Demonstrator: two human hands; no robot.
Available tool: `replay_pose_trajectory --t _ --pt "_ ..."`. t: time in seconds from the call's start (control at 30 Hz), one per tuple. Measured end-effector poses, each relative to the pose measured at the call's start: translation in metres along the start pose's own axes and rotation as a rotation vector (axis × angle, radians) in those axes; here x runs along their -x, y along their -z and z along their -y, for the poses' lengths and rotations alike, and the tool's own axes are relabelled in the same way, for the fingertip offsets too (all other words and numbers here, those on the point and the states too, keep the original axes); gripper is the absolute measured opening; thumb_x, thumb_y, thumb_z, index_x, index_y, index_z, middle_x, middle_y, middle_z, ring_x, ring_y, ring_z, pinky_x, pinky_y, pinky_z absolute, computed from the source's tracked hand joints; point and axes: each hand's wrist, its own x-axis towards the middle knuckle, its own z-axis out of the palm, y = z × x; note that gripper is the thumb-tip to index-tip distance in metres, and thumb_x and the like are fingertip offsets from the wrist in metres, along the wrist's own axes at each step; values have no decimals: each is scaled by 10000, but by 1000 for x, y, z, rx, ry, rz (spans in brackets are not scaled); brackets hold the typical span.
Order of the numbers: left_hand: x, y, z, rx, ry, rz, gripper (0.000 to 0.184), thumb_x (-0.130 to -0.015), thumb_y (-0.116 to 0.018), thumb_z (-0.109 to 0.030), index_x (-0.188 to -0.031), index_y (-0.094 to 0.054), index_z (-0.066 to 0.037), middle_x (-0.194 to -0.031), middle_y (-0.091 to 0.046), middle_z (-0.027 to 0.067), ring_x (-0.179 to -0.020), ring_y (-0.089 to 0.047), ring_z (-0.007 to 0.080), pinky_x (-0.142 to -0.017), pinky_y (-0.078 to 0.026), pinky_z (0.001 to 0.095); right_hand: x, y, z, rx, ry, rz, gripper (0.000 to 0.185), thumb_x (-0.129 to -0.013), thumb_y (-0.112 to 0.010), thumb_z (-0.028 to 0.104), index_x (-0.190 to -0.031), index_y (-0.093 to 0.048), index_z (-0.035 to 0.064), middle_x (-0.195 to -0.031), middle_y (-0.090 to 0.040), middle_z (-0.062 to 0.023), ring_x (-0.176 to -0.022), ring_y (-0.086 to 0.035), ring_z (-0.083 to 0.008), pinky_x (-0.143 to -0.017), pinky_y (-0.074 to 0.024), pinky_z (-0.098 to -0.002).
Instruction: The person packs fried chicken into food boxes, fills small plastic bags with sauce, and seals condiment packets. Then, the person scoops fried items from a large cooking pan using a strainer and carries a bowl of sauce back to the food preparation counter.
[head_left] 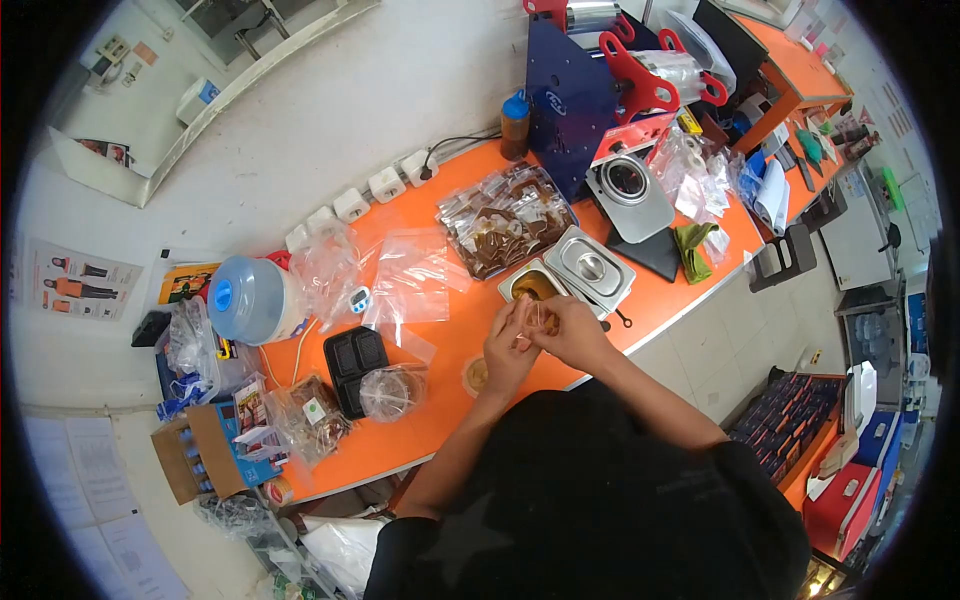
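Observation:
My left hand [511, 347] and my right hand [571, 334] meet over the front of the orange table [430, 440], fingers closed around a small clear plastic piece [532, 322] between them. Just beyond the fingertips is a metal container [522, 277] with brown-yellow contents. A metal lid [590, 265] lies to its right. Behind these, filled brown pouches [505, 220] are piled in a tray. A small round clear cup [475, 374] stands left of my left wrist. The exact shape of the held plastic is hard to make out.
Flat clear bags [412, 280], a black compartment tray [355, 365] and round clear lids [392, 392] lie to the left. A blue-lidded tub [250, 300] stands farther left. A blue machine [570, 110], a bottle [515, 128] and a scale [635, 200] are at the back.

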Motion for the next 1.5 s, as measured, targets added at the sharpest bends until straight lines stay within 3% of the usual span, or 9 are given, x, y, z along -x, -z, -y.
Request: replay_pose_trajectory --t 0.07,0.17,0.23,0.33,0.57,0.77,1.17,1.23,1.5 --pt "-4 6 -9 -59 -32 -8 685 -767 -774 55 -1409 -543 0 -1303 -575 146 -1076 -633 193 -816 -536 241 -6 -2 -1 40 -48 22 225 -816 -768 202 -858 -690 -6 -849 -650 -160 -710 -606 -326 -673 -493 -423" --pt "-2 19 -15 6 221 70 563 -796 -751 53 -1336 -596 10 -1275 -585 118 -975 -638 148 -761 -510 217 -10 23 7 31 142 36 134 -818 -734 121 -831 -698 -7 -860 -653 -150 -729 -613 -315 -681 -497 -418" --pt "4 24 -8 328 357 12 399 -817 -748 33 -1204 -661 -6 -1084 -644 40 -708 -537 60 -606 -422 221 -11 36 8 37 275 25 107 -817 -721 92 -859 -704 -5 -864 -656 -141 -737 -617 -317 -686 -500 -423" --pt "5 25 -1 340 311 -46 214 -878 -723 9 -1089 -688 0 -938 -651 -9 -641 -413 -3 -556 -315 196 -11 41 15 -13 435 -4 101 -828 -708 55 -915 -712 3 -872 -658 -121 -734 -617 -297 -686 -502 -409" --pt "-21 46 -46 475 367 -162 106 -928 -699 -21 -1030 -692 7 -873 -644 6 -711 -521 32 -628 -409 192 -8 45 31 -369 185 16 140 -896 -723 127 -989 -724 22 -929 -659 -84 -797 -607 -189 -710 -477 -299" --pt "-26 57 -56 450 267 -176 81 -925 -708 -32 -993 -684 4 -885 -650 22 -743 -557 50 -665 -441 200 -12 26 31 -501 309 -155 118 -883 -738 91 -953 -715 0 -913 -663 -64 -738 -551 -105 -647 -429 -254" --pt "-15 53 -56 385 242 -144 75 -919 -697 -31 -977 -657 -6 -944 -657 45 -800 -572 80 -689 -441 220 -13 21 39 -425 357 -37 121 -861 -763 112 -925 -727 16 -906 -684 -79 -850 -628 -206 -747 -473 -327" --pt "-17 55 -54 286 294 -67 55 -920 -682 0 -963 -659 -25 -909 -655 27 -665 -487 42 -559 -342 195 -15 21 33 -380 383 -57 110 -856 -763 106 -918 -729 22 -896 -683 -80 -850 -630 -212 -751 -474 -334" --pt "-11 56 -44 298 256 -158 29 -937 -666 -17 -950 -642 -10 -898 -635 39 -773 -566 78 -659 -440 220 -10 24 17 -215 378 -23 73 -853 -725 90 -913 -721 50 -935 -676 -112 -892 -641 -283 -786 -491 -380"
